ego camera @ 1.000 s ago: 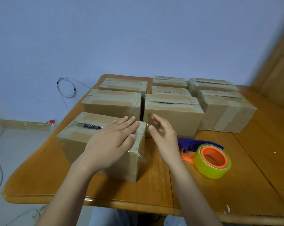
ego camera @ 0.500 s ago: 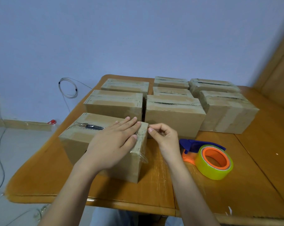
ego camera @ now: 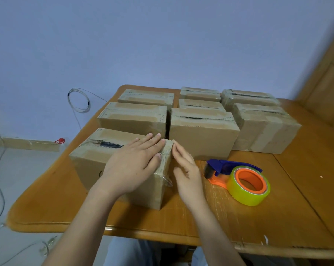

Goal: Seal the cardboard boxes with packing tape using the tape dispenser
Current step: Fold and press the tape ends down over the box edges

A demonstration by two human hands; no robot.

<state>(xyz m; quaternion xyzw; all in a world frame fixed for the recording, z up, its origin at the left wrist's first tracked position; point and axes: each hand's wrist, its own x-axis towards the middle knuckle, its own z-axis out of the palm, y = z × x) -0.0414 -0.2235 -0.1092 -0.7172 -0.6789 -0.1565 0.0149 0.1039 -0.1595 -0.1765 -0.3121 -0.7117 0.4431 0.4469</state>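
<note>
1. The nearest box (ego camera: 89, 162) sits toward 7 o'clock on the wooden table (ego camera: 277, 217), its top seam covered with clear tape.
2. The left hand (ego camera: 131, 166) lies flat on the box top, fingers straight and together, pointing toward 1 o'clock and pressing near the right-hand edge. It holds nothing.
3. The right hand (ego camera: 187, 169) stands at 3 o'clock of the box, fingers nearly straight, fingertips touching the top of the box's end face. Nothing is gripped in it.
4. A loose bit of clear tape (ego camera: 167, 180) sticks out from that end face, just below the left hand's thumb.
5. The tape dispenser (ego camera: 239, 179), blue and orange with a yellow-green roll, rests on the table at 3 o'clock of the right hand, near it but not touched.
6. A dark pen (ego camera: 112, 144) lies on the box top at 11 o'clock of the left hand.
7. Seven other boxes (ego camera: 202, 139) stand in rows at 12 o'clock.
</note>
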